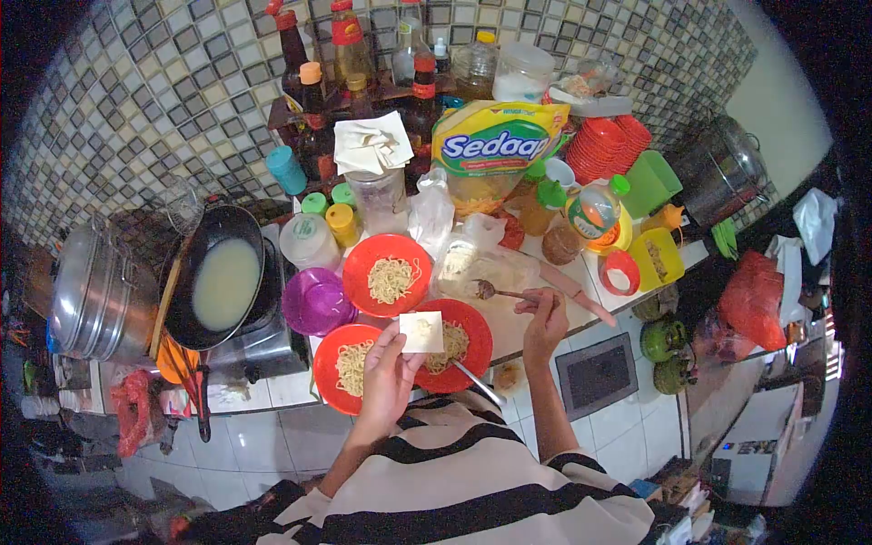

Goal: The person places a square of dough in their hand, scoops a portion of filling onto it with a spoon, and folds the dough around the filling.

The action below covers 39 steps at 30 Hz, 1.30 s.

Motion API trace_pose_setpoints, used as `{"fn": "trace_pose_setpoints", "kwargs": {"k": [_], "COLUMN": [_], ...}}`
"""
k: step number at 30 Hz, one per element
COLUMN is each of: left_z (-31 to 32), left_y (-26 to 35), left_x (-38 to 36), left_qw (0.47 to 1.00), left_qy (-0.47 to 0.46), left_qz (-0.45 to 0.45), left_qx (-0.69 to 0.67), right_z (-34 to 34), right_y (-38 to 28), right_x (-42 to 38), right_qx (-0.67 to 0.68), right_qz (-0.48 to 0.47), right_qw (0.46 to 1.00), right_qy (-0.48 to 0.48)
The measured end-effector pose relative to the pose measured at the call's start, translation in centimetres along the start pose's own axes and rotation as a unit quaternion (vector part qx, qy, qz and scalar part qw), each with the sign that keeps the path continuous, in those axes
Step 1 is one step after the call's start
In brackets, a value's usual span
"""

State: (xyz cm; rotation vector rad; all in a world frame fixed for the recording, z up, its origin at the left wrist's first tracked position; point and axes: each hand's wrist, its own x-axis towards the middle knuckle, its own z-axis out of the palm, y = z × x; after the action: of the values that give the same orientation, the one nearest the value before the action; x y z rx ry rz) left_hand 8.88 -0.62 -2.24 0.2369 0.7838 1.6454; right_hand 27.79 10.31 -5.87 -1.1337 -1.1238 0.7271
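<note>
My left hand (386,377) holds a pale square wrapper sheet (421,331) flat on its fingers, above two red bowls of noodles (343,368) (470,341). My right hand (543,320) grips the handle of a metal spoon (495,292) whose bowl reaches left toward a clear plastic bag with filling (463,263). A third red bowl of noodles (388,272) sits just beyond, with a purple bowl (316,302) to its left.
A black wok of pale broth (218,286) rests on a stove at the left beside a large steel pot (95,291). Sauce bottles (350,54), a Sedaap noodle pack (495,136), stacked red plates (610,145) and tubs crowd the back of the counter.
</note>
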Motion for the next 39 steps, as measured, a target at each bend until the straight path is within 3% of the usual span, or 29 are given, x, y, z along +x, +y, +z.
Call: {"fn": "trace_pose_setpoints", "kwargs": {"k": [6, 12, 14, 21, 24, 26, 30, 32, 33, 35, 39], "left_z": [-0.6, -0.2, -0.2, -1.1, -0.7, -0.3, 0.5, 0.4, 0.4, 0.4, 0.8], "left_y": [-0.4, 0.2, 0.2, -0.4, -0.6, -0.5, 0.1, 0.0, 0.0, -0.1, -0.1], "left_x": [0.3, 0.1, 0.2, 0.9, 1.1, 1.0, 0.6, 0.5, 0.5, 0.5, 0.4], "left_qw": [1.000, 1.000, 1.000, 0.999, 0.999, 0.998, 0.998, 0.998, 0.998, 0.998, 0.997], "left_qy": [0.005, 0.021, 0.017, 0.012, 0.011, 0.020, 0.010, 0.007, 0.002, -0.002, -0.021], "left_qz": [0.000, -0.012, -0.013, -0.047, -0.042, -0.043, -0.045, -0.038, -0.032, -0.036, -0.032], "left_qx": [0.002, -0.010, -0.011, 0.018, 0.029, 0.039, 0.041, 0.050, 0.058, 0.053, 0.063], "right_z": [0.8, 1.1, 1.0, 0.1, -0.3, -0.4, -0.2, -0.4, -0.7, -1.4, -1.3], "right_y": [1.2, 2.9, 3.2, 0.0, -3.4, -5.8, -9.1, -9.5, -9.5, -9.5, -10.5], "right_x": [0.8, 1.8, 1.9, 2.3, 1.7, 1.0, -1.1, -1.7, -1.9, -2.1, -2.5], "right_qx": [-0.049, 0.098, 0.172, 0.267, 0.274, 0.187, 0.191, 0.143, 0.143, 0.045, 0.090], "right_qz": [0.017, 0.140, 0.185, 0.197, 0.181, 0.136, 0.111, 0.015, 0.015, -0.112, -0.170], "right_qw": [0.998, 0.985, 0.966, 0.939, 0.943, 0.972, 0.972, 0.981, 0.981, 0.979, 0.964], "right_qy": [-0.022, 0.009, 0.060, 0.091, 0.054, -0.035, -0.078, -0.131, -0.132, -0.161, -0.186]}}
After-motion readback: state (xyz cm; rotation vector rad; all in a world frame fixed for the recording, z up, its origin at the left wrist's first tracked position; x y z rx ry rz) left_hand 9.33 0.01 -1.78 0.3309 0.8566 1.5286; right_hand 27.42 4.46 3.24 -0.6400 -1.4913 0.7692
